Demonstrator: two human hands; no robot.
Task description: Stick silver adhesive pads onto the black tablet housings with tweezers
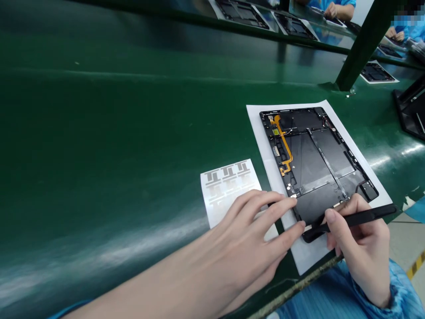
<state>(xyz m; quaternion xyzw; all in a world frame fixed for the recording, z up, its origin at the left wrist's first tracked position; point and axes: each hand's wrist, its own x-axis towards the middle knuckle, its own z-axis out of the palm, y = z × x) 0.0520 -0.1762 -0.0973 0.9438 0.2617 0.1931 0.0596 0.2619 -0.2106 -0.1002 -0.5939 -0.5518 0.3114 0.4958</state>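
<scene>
A black tablet housing (pixel 318 155) lies open on a white sheet (pixel 264 133), with an orange flex cable (pixel 283 141) along its left side and a dark ribbon strip across the middle. My left hand (pixel 255 230) is open, its fingers stretched out and two fingertips resting at the housing's lower left edge. Beneath that hand, partly hidden, is a white sheet of grey stickers (pixel 229 184). My right hand (pixel 358 239) is closed around slim black tweezers (pixel 368 216) over the housing's lower end. The fingers hide part of the tool and of that end.
A green table (pixel 116 133) spreads to the left, its front edge (pixel 299 288) close below my hands. A green post (pixel 361 44) rises at the back right. More tablet housings (pixel 242 13) lie on a raised shelf behind. Co-workers' hands (pixel 332 9) are busy at the far right.
</scene>
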